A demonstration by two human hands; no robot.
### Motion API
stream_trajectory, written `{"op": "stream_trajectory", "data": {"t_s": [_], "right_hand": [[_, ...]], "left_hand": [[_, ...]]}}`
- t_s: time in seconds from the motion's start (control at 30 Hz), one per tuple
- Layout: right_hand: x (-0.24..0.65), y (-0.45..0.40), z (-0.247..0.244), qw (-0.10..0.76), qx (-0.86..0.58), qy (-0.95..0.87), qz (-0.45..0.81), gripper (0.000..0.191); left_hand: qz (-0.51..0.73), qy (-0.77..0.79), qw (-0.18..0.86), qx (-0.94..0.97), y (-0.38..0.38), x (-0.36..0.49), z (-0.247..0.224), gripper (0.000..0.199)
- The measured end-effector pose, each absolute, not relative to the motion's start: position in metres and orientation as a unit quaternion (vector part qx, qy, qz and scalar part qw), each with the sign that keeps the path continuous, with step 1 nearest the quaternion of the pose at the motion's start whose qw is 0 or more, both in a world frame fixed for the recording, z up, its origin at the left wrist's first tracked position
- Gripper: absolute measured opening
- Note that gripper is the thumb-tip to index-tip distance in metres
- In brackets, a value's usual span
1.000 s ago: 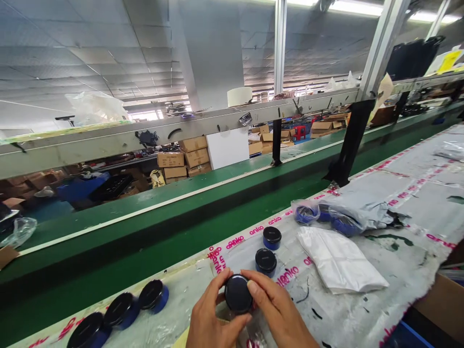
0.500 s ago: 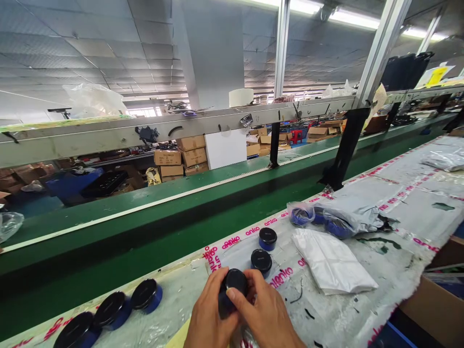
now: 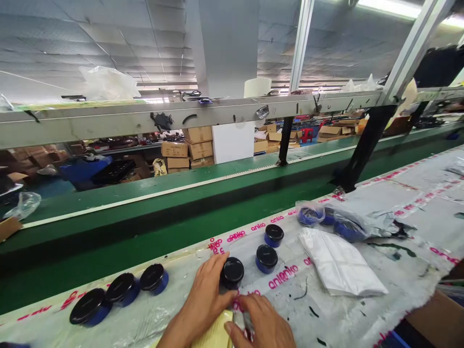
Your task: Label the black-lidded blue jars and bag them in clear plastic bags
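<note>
My left hand (image 3: pixel 203 292) curves round the left side of a small blue tub (image 3: pixel 233 271) with a glossy black lid, fingers at its far side and thumb at its near side. I cannot tell whether I am pinching it or only touching it. The tub is upright on the counter (image 3: pixel 300 328), which is covered in pale plastic printed with pink letters. My right hand (image 3: pixel 267 323) is just below and to the right of it, thumb and fingers spread apart over something shiny that I cannot make out. A yellow pad (image 3: pixel 214 334) lies partly under my left wrist.

Beyond the tub, to the right, stand two similar tubs (image 3: pixel 267 258), near each other but apart. To my left, three more tubs (image 3: pixel 123 288) run in a slanting row along the counter's far edge. On my right lies a folded white sheet (image 3: pixel 342 263), and just behind it a clear bag (image 3: pixel 350 223) with blue tubs showing through. Past the counter runs a green conveyor belt (image 3: pixel 203 212), with a metal rail (image 3: pixel 119 117) above it.
</note>
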State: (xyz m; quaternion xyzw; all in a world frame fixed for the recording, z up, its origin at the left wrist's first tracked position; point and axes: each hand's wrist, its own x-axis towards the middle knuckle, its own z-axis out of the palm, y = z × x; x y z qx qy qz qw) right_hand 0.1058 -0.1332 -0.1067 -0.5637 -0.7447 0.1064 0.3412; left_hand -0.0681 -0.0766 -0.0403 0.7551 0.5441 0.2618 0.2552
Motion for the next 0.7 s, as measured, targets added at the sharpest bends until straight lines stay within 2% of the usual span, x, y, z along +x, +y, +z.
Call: {"op": "stream_trajectory", "data": {"t_s": [0.13,0.43,0.6,0.7], "right_hand": [[0.095,-0.134,-0.11,0.35,-0.559,-0.747,0.082,0.035],[0.095,-0.135,-0.1,0.344,-0.549,-0.752,0.124,0.022],[0.094,-0.135,-0.09,0.327,-0.553,-0.745,0.181,0.019],[0.097,-0.135,-0.082,0.317,-0.551,-0.732,0.246,0.012]], "left_hand": [[0.273,0.548,0.212,0.762,-0.078,-0.064,-0.046,0.071],[0.275,0.55,0.239,0.752,-0.087,-0.073,-0.042,0.077],[0.274,0.551,0.171,0.769,-0.115,-0.098,-0.044,0.047],[0.264,0.562,0.183,0.762,-0.133,-0.107,-0.046,0.045]]}}
